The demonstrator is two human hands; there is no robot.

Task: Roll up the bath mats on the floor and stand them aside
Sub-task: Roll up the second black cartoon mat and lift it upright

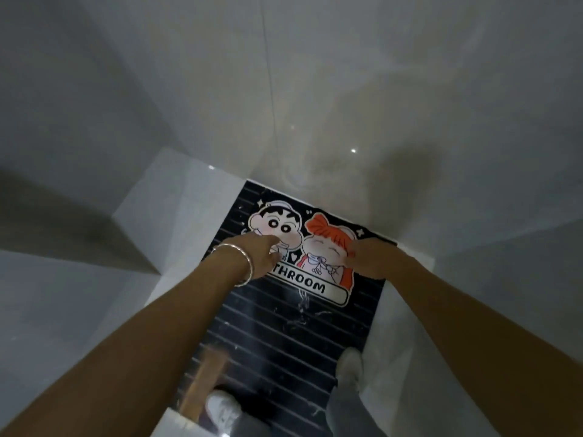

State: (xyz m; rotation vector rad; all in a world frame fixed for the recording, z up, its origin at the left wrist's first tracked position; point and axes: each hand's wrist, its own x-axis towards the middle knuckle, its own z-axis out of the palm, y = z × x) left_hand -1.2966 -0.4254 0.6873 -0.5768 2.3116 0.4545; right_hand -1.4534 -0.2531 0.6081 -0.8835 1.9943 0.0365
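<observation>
Fingers (273, 247) of the left hand (257, 258) point forward and lie loosely together, tips resting on the black ribbed bath mat with two cartoon children printed on it (284, 335), just over the cheek of the dark-haired figure. On the other side, the right hand (372, 258) is curled, knuckles up, its fingers bent under near the orange-haired figure; whether they pinch the mat or only press on it cannot be told, as the tips are hidden beneath the hand. Both bare forearms reach forward and down from the bottom corners of the view, converging toward the upper half of the mat, the wrists nearly level with one another. A thin silver bangle (243, 263) circles the left wrist.

That mat lies flat and unrolled on the glossy pale grey tiled floor (315, 105), its far short edge toward the top of the view and its length running back toward the person. White lettering reading "THROOM" shows between the hands, its first letters covered by the left hand. Two feet in pale grey socks (348, 367) stand at the near end of the mat, the right foot by its right edge, the left one near the bottom of the view. A blurred brownish strip (205, 386) crosses the mat's near left part.
</observation>
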